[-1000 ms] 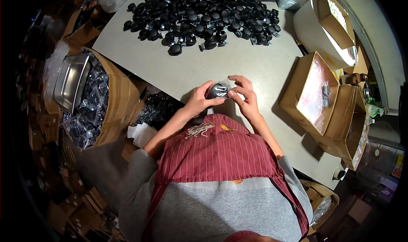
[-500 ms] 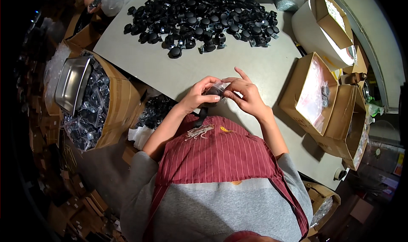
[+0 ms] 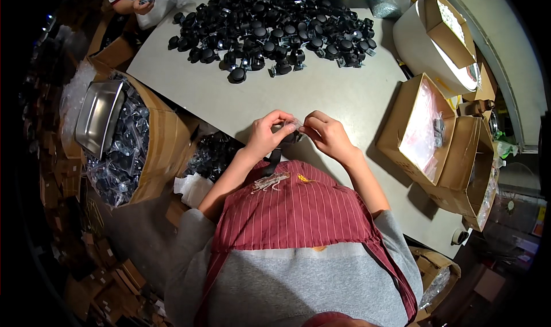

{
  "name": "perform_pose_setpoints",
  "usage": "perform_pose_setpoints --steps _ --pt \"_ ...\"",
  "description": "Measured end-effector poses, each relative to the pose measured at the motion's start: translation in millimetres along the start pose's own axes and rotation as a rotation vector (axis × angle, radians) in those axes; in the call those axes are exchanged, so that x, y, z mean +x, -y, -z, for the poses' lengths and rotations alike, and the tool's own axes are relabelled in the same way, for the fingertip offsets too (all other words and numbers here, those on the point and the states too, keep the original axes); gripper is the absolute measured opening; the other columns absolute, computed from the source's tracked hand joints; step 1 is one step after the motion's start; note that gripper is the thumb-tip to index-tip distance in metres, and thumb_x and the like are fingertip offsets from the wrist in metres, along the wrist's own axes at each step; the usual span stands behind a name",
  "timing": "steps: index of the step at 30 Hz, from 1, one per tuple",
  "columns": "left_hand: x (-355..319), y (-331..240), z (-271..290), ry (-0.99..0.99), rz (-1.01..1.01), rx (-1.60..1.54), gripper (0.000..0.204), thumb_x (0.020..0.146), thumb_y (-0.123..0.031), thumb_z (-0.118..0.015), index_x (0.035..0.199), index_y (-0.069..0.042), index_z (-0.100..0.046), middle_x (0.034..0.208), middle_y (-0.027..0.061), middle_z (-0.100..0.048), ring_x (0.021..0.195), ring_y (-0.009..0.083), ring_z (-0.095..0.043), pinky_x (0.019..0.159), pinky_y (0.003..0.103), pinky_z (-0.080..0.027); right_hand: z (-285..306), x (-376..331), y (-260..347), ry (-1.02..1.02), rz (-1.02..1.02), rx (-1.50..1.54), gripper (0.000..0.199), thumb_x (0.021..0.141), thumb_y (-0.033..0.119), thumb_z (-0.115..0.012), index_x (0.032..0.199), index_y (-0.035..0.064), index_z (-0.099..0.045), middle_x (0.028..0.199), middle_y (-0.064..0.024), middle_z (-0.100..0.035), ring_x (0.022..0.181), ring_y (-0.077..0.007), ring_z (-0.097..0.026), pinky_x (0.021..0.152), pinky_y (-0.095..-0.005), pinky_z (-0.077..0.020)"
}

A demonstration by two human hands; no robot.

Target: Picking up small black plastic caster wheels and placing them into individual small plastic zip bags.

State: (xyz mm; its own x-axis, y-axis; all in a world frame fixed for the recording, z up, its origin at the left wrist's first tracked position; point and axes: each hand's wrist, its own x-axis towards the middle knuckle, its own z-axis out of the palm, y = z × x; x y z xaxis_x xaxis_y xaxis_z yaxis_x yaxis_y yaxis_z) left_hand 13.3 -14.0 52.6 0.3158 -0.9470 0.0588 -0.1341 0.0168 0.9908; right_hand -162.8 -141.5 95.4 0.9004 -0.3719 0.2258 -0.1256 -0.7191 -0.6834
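A small clear plastic bag is held just in front of my apron, over the near edge of the table. My left hand pinches its upper edge between thumb and fingers. My right hand grips the other side of that edge with closed fingertips. A dark thing hangs in the bag below my fingers; it looks like a black caster, though mostly hidden. Farther off on the table lies a large heap of black casters with metal plates.
The pale table bears open cartons with plastic bags at right, beside a white bin. At left, a large carton holds bagged black parts and a metal tray. Another person's hand is at far left.
My right hand has gone from raised, spread fingers to a pinch on the bag's edge. The bag's top is now drawn between both hands, and the black thing sits lower.
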Motion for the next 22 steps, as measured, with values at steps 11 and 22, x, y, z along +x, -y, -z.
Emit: perform_pose_setpoints --steps 11,22 --pt "-7 0 3 -0.232 -0.166 0.103 0.011 0.093 -0.009 -0.07 0.098 0.001 -0.071 0.09 0.0116 -0.075 0.082 0.02 -0.073 0.073 0.03 -0.056 -18 1 -2 -0.12 0.065 0.023 0.012 0.085 0.007 -0.071 0.093 0.004 -0.062 0.091 -0.0114 -0.064 0.076 -0.0339 -0.066 0.066 -0.0413 -0.0531" --pt "-2 -17 5 -0.178 -0.377 0.376 0.006 0.088 -0.008 -0.069 0.092 -0.004 -0.067 0.085 0.0112 -0.071 0.079 0.0294 -0.069 0.068 0.037 -0.053 -23 6 3 -0.062 0.03 -0.059 0.031 0.091 0.015 -0.072 0.118 0.0065 -0.059 0.102 -0.0158 -0.066 0.098 -0.0302 -0.067 0.09 -0.0379 -0.0501"
